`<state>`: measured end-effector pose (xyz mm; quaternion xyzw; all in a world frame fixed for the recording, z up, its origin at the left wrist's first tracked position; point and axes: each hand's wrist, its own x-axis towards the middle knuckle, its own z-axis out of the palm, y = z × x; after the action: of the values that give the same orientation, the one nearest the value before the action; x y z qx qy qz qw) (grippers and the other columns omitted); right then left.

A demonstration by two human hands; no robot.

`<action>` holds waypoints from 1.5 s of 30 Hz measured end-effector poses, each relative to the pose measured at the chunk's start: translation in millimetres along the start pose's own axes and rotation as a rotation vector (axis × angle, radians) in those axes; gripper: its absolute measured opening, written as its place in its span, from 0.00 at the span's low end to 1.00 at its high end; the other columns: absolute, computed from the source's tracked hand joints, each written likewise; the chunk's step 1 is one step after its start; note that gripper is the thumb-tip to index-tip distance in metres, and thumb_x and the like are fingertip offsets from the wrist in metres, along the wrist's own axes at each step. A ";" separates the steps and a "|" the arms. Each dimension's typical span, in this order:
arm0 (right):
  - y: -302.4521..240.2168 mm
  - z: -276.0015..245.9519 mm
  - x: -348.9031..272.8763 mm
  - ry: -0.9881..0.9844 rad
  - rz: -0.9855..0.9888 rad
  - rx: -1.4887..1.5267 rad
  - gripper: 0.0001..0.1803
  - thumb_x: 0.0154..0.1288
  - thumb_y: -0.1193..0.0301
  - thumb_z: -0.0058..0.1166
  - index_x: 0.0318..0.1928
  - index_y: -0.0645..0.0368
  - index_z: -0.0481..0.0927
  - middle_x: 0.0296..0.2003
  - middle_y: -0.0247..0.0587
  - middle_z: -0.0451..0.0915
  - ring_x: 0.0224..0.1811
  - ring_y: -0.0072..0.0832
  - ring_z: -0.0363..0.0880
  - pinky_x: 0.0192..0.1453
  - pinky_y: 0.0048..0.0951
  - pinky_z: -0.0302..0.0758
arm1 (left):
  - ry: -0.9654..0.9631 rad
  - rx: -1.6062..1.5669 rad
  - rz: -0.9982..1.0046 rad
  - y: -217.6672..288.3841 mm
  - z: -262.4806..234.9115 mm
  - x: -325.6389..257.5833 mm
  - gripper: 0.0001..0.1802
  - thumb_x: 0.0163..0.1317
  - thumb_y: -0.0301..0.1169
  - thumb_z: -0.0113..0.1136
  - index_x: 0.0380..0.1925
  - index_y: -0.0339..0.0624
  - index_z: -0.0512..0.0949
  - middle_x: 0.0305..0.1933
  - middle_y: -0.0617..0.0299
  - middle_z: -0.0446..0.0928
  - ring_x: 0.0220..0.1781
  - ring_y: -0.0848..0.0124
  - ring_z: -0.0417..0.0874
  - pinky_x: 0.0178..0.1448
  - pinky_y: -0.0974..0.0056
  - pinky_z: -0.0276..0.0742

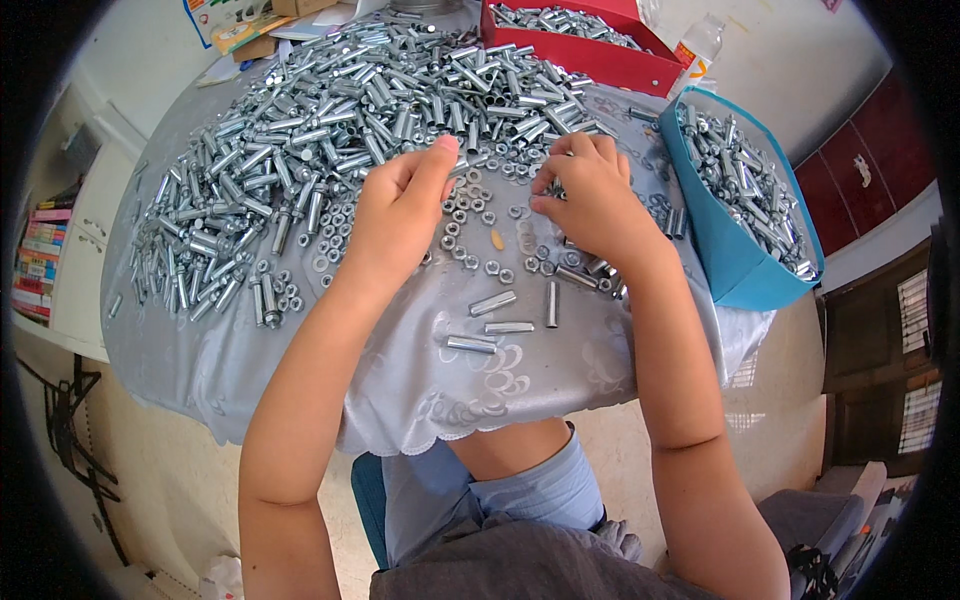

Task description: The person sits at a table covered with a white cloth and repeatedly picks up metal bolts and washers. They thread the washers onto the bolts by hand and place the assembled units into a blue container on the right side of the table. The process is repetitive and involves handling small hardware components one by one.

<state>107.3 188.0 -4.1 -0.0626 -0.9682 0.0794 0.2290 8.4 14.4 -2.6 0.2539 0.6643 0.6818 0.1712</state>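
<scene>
Left hand [400,215] closed, contents unseen | right hand [590,200] fingertips pinching among loose nuts [470,225] | step: sorting; next likely needs a precise pick.

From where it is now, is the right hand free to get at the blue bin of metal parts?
Probably yes. The right hand rests among loose nuts beside the blue bin, whose open top faces up, and only a few small sleeves lie on the cloth between them.

hands [400,215] sorting nuts [470,215], sleeve pile [330,110]
</scene>
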 end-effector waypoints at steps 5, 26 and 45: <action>-2.8 -4.5 1.5 -0.030 -0.008 0.101 0.06 0.45 0.73 0.61 0.27 0.57 0.81 0.37 0.39 0.77 0.47 0.38 0.69 0.54 0.37 0.62 | 0.012 0.005 -0.020 2.2 1.9 -0.7 0.24 0.63 0.48 0.51 0.13 0.44 0.67 0.13 0.76 0.58 0.16 0.85 0.55 0.20 0.74 0.49; -26.8 -14.3 15.8 -0.237 0.436 1.608 0.12 0.57 0.75 0.58 0.42 0.64 0.78 0.35 0.36 0.80 0.36 0.18 0.75 0.39 0.18 0.71 | -0.112 -0.092 -0.076 3.1 0.9 -2.3 0.24 0.64 0.48 0.49 0.14 0.44 0.69 0.13 0.75 0.60 0.14 0.85 0.57 0.19 0.75 0.50; -29.3 -21.0 13.9 -0.282 0.348 1.673 0.10 0.56 0.71 0.60 0.39 0.62 0.79 0.31 0.30 0.79 0.30 0.16 0.74 0.36 0.17 0.71 | -0.292 -0.165 -0.010 14.9 -0.9 -7.3 0.25 0.66 0.46 0.43 0.12 0.47 0.59 0.13 0.71 0.58 0.15 0.80 0.58 0.23 0.72 0.56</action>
<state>102.1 164.1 25.8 -0.0102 -0.5876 0.8067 0.0620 15.4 8.7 11.4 0.3322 0.5754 0.6890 0.2895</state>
